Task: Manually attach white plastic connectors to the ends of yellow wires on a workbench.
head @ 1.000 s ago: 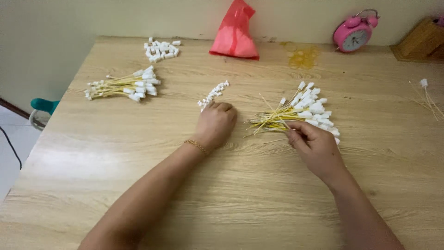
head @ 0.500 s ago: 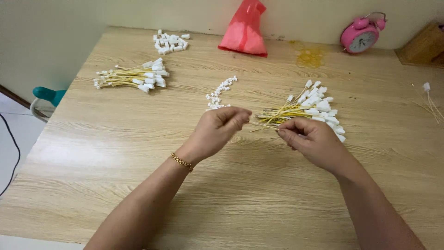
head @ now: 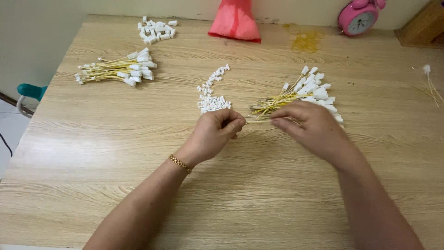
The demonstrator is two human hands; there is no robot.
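Observation:
My left hand (head: 213, 134) is closed with its fingertips pinched, near a strip of small white connectors (head: 212, 95); what it pinches is too small to make out. My right hand (head: 312, 127) pinches a thin yellow wire (head: 257, 121) that runs between the two hands. Just behind my right hand lies a bundle of yellow wires with white plugs (head: 300, 92), partly hidden by the fingers. Both hands hover just above the wooden table (head: 138, 153).
A second bundle of yellow wires with white plugs (head: 118, 70) lies far left, a heap of white plastic housings (head: 156, 28) behind it. A red plastic bag (head: 235, 21), a pink alarm clock (head: 358, 18), a wooden box (head: 423, 25) and loose wires (head: 430, 83) line the back and right.
My left hand left the white connectors and came up to meet the right hand. My right hand drew one yellow wire out of the bundle; both now pinch at it.

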